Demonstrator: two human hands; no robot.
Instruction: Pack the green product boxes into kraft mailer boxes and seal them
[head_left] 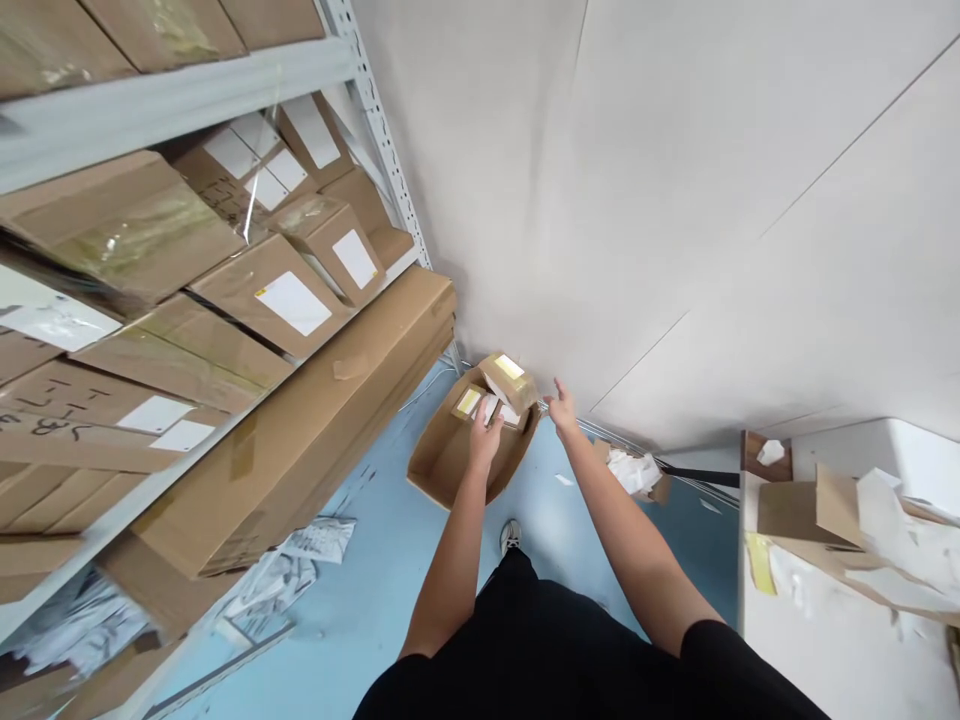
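Small box (513,380) lies tilted just beyond left hand (485,436), its long axis slanting toward right hand (562,408) — both grips spread, empty, over and beside the carton (444,462).

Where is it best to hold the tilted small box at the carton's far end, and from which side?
Probably by its left and right sides, from above: the small box lies tilted, raised above the other boxes in the carton, leaving its upper part exposed. The right hand is near its right side.

Bright, diffuse light; glare on tape (124,240); sheen on floor (551,520); shelf (172,100) stretched, slightly blurred.
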